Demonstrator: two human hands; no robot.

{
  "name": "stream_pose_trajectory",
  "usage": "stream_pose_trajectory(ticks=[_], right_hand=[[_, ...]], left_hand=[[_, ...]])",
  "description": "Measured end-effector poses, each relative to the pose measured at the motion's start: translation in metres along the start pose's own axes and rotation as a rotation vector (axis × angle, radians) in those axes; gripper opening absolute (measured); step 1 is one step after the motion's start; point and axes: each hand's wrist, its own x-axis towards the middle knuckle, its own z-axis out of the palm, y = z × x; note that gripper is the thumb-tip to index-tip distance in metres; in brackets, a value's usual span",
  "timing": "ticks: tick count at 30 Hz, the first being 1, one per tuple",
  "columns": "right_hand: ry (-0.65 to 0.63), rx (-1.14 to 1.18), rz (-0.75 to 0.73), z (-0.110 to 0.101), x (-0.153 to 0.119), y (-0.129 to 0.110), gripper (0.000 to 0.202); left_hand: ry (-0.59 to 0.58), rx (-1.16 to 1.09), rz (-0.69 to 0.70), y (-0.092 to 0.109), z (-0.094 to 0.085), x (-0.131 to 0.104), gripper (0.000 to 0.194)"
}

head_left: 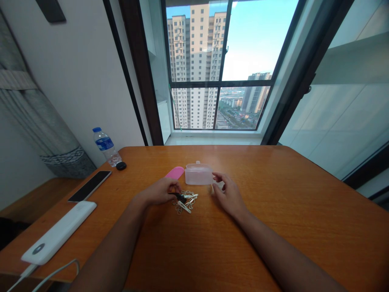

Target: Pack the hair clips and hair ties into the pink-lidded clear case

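A small pile of silver metal clips (189, 198), with thin wire loops among them, lies on the wooden table in front of me. At its left side is my left hand (162, 191), fingers curled and closed on a small black clip (180, 197); its exact shape is partly hidden. Beyond the pile stands a clear plastic box (198, 175) with a small tab at its back. My right hand (227, 194) is beside the box's right end, thumb and fingers apart, fingertips near or touching its corner. A pink, rounded flat object (175, 172) lies left of the box, partly behind my left hand.
Along the left edge of the table (304, 219) are a white power strip-like device (60, 232) with a cable, a phone (90, 186), a small black round object (121, 166) and a water bottle (106, 147). A window stands beyond the far edge.
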Motion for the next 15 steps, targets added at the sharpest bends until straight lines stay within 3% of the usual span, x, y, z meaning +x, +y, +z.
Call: stream_pose_trajectory(ticks=[8,15], right_hand=[[0.001,0.008,-0.007,0.0011,0.0002,0.0019,0.039],[0.005,0.001,-0.012,0.0010,0.0003,0.0012,0.040]], left_hand=[[-0.025,-0.069,0.001,-0.0082,0.0004,0.0021,0.027],[0.020,0.298,0.206,-0.0044,-0.0072,0.0049,0.019]])
